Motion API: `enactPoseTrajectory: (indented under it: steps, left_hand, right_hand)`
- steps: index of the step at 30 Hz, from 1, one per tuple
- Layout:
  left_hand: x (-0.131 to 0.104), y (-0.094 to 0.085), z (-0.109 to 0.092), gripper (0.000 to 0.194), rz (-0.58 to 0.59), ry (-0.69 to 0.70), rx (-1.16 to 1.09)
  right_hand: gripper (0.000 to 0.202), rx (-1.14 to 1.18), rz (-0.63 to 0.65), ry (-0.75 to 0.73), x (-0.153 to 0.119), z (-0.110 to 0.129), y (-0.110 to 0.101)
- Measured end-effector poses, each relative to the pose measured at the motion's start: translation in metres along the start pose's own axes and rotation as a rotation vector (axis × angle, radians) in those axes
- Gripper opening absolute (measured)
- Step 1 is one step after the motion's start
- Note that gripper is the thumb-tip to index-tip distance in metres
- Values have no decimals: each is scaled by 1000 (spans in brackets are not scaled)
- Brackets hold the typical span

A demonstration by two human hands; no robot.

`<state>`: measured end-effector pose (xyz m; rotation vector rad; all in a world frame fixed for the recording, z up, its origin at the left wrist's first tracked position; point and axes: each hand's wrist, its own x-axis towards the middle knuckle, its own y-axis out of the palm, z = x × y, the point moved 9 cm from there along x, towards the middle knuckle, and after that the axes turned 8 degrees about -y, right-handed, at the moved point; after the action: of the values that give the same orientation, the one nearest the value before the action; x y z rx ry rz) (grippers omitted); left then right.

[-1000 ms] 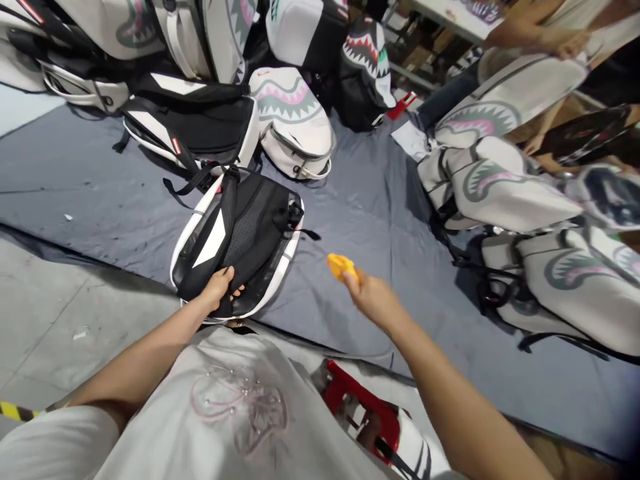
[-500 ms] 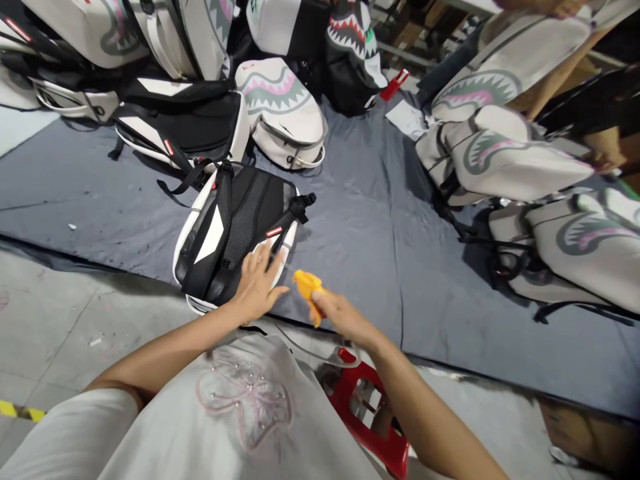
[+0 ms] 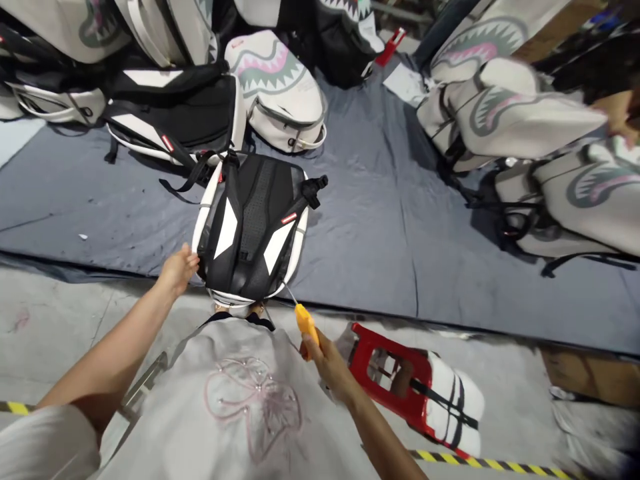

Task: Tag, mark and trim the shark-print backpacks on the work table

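A black-and-white backpack (image 3: pixel 253 220) lies with its straps and padded back facing up, at the front edge of the cloth-covered table. My left hand (image 3: pixel 180 268) is at its left side, fingers curled against the white edge. In my right hand (image 3: pixel 324 357) is an orange air blow gun (image 3: pixel 306 323), gripped by its handle. Its thin metal nozzle points at the lower right corner of the backpack. Whether the trigger is pressed is hidden by my fingers.
Another backpack (image 3: pixel 175 113) lies behind, strap side up, beside a shark-mouth backpack (image 3: pixel 280 87). Several more backpacks (image 3: pixel 530 120) stand on the right of the grey cloth (image 3: pixel 360 233). A red stool (image 3: pixel 390 380) stands on the floor to my right. A person's hand shows at the right edge.
My left hand has left the lower right strap and moved to the backpack's left side. The blow gun has moved lower, towards the bottom corner. The backpack appears turned slightly.
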<state>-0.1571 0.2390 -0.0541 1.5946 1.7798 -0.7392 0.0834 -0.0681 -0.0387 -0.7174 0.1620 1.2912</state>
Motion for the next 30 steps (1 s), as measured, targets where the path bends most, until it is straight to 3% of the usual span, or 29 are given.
enactPoseTrajectory:
  steps: [2, 6, 11, 18, 21, 25, 30]
  left_hand:
    - [12, -3, 10, 21, 58, -112, -11]
    - [22, 16, 25, 18, 157, -238, -101]
    - [19, 48, 39, 35, 353, -398, -177]
    - [18, 93, 75, 28, 621, -562, -197]
    - [22, 98, 82, 38, 699, -620, -163]
    - [28, 96, 78, 54, 749, -647, -144]
    - [24, 93, 73, 55, 773, -615, -148]
  right_hand:
    - [38, -205, -26, 76, 2, -3, 16]
    - [38, -565, -87, 237, 15, 3, 38]
    - [42, -547, -131, 258, 32, 9, 45]
    - [38, -411, -38, 98, 65, 18, 49]
    - [39, -445, -74, 126, 63, 15, 39]
    - [43, -516, -208, 277, 52, -1, 20]
    - [43, -505, -278, 283, 68, -9, 22]
